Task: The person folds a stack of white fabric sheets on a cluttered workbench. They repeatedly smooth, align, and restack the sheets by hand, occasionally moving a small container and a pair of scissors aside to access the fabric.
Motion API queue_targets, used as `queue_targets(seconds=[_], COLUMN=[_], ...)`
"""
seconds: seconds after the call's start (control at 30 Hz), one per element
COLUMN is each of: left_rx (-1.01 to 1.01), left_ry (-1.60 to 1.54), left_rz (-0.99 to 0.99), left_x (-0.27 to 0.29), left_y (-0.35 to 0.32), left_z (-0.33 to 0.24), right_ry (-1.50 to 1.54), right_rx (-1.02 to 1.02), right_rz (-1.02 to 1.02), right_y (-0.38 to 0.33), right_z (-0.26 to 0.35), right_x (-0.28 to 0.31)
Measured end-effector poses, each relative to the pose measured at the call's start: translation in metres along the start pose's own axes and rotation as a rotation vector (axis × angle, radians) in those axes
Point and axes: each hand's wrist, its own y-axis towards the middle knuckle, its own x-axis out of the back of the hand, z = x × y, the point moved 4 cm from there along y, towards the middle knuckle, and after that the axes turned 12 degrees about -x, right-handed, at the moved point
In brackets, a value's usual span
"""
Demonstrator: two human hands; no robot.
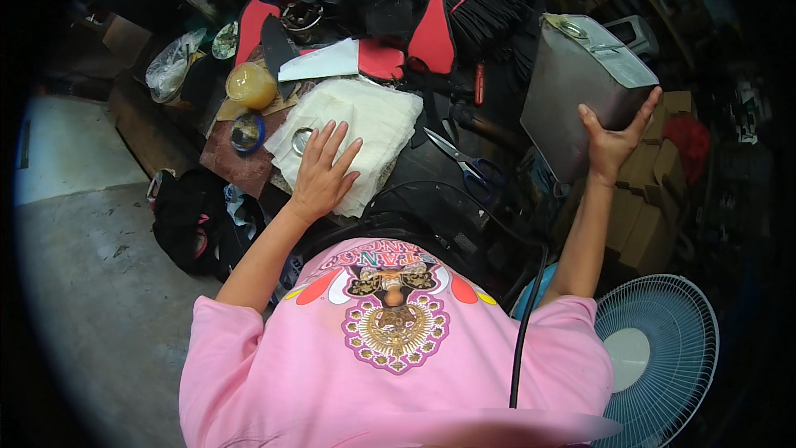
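The left hand lies flat with its fingers spread wide on a folded white cloth, which sits on the messy table. A small round metal lid peeks out on the cloth, just under the fingertips. Off to the right of the cloth, the right hand is open and cupped under a big grey metal can. The palm props up the can's lower corner and the fingers spread along its side. The can is tilted, up in the air, well apart from the cloth. Between the cloth and the can lie scissors with dark handles. Just left of the cloth sits a small blue-rimmed dish, and a little beyond that a jar of yellow stuff. Behind the cloth are red and black cut pieces in a pile. It looks like the person is lifting and moving the heavy can while pressing the cloth still. The next move seems to need a firm hold under the can so it does not slip or tip.
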Motion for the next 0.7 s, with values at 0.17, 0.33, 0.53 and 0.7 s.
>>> queue_targets(seconds=[0.17,0.33,0.53,0.7], left_rx=[-0.005,0.016,0.024,0.029], left_ry=[-0.047,-0.078,-0.099,-0.102], left_rz=[0.055,0.055,0.007,0.02], left_x=[-0.025,-0.041,-0.044,-0.045], left_y=[-0.017,-0.025,-0.028,-0.027], left_z=[0.001,0.007,0.01,0.011], right_ry=[-0.072,-0.12,-0.165,-0.173], right_rx=[-0.03,-0.067,-0.067,-0.168], right_rz=[-0.088,-0.174,-0.231,-0.319], right_y=[0.007,0.014,0.013,-0.011], right_z=[-0.042,-0.074,-0.091,-0.102], right_x=[-0.01,-0.029,-0.059,-0.08])
